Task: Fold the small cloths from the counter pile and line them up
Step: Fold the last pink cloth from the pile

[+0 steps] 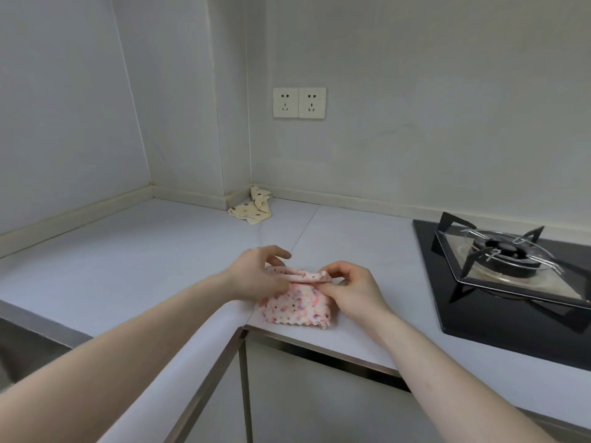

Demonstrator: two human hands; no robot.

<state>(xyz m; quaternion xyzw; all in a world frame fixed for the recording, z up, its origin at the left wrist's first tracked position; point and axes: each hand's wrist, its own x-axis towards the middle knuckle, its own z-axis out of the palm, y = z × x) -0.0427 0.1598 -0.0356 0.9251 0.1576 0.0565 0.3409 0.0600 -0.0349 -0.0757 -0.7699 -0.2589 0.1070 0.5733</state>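
My left hand (pixel 256 273) and right hand (pixel 347 289) each pinch an end of the pink spotted cloth (pixel 297 306) between them, the cream cloth (pixel 252 207) lying well beyond my fingers.

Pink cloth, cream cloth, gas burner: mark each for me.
pink cloth (pixel 295 306), head view, on its dotted front panel below the fold.
cream cloth (pixel 252 210), head view, on the crumpled middle, in the counter corner.
gas burner (pixel 503 251), head view, on the dark central cap.
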